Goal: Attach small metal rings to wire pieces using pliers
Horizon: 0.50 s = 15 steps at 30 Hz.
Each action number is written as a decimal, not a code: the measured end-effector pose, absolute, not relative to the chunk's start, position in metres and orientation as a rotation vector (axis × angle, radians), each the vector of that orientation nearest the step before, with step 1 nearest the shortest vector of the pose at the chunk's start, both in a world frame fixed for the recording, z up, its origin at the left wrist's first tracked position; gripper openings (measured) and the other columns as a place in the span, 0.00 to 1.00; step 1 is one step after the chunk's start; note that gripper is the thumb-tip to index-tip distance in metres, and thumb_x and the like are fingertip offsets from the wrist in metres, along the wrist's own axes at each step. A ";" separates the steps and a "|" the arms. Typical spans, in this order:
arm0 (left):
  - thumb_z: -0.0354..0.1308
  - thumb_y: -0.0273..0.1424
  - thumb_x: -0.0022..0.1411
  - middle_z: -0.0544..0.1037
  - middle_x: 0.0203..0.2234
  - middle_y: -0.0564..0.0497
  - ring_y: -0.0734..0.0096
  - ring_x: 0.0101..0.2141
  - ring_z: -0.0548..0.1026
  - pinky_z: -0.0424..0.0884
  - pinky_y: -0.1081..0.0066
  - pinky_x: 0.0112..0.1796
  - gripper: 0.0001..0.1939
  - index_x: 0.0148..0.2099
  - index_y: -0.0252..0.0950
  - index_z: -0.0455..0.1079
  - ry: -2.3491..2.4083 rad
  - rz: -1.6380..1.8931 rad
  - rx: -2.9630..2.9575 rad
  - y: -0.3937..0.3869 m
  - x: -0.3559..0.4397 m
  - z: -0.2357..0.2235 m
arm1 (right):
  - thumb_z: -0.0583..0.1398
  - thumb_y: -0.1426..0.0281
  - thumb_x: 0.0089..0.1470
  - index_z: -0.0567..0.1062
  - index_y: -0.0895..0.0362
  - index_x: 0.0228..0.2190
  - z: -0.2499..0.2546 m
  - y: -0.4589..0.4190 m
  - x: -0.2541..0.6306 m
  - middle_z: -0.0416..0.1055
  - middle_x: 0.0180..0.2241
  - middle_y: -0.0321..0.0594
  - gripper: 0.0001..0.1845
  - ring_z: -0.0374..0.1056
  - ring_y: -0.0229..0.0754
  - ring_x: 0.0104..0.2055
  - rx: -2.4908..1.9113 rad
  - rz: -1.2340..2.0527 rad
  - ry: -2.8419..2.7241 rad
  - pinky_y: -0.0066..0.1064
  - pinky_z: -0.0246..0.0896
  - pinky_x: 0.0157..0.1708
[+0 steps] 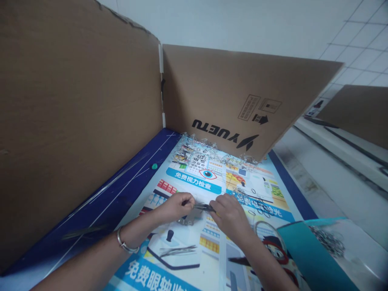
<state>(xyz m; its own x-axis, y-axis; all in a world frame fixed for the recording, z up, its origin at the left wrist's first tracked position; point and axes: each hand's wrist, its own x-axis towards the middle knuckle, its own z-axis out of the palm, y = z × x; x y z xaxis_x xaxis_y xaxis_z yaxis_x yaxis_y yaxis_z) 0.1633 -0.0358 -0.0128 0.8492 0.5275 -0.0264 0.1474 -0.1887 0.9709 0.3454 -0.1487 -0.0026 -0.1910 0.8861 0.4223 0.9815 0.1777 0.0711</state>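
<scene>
Bare forearms (151, 220) reaching inward, left hand (177, 207) and right hand (232, 216) near each other, fingers (218, 203) curled.

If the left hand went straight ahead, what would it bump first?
The left hand would probably bump the dark metal tool in the right hand first. I can't quite tell whether they touch.

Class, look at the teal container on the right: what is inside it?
A heap of small silvery pieces shows inside the teal container. Whatever lies beneath the heap is covered and cannot be seen.
</scene>
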 end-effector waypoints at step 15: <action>0.45 0.23 0.46 0.56 0.18 0.58 0.80 0.20 0.54 0.51 0.79 0.22 0.03 0.23 0.34 0.58 0.531 0.390 1.793 -0.035 0.164 -0.011 | 0.59 0.67 0.49 0.69 0.56 0.22 -0.005 -0.149 0.344 0.64 0.22 0.36 0.08 0.58 0.38 0.30 -1.838 -0.379 -2.123 0.30 0.47 0.33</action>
<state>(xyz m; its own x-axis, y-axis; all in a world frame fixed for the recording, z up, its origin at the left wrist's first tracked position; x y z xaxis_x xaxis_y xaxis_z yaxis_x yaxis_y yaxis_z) 0.1640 -0.0348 -0.0111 0.8413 0.5406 -0.0066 0.1554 -0.2301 0.9607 0.3442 -0.1491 -0.0048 -0.1313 0.9087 0.3963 0.9897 0.1433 -0.0007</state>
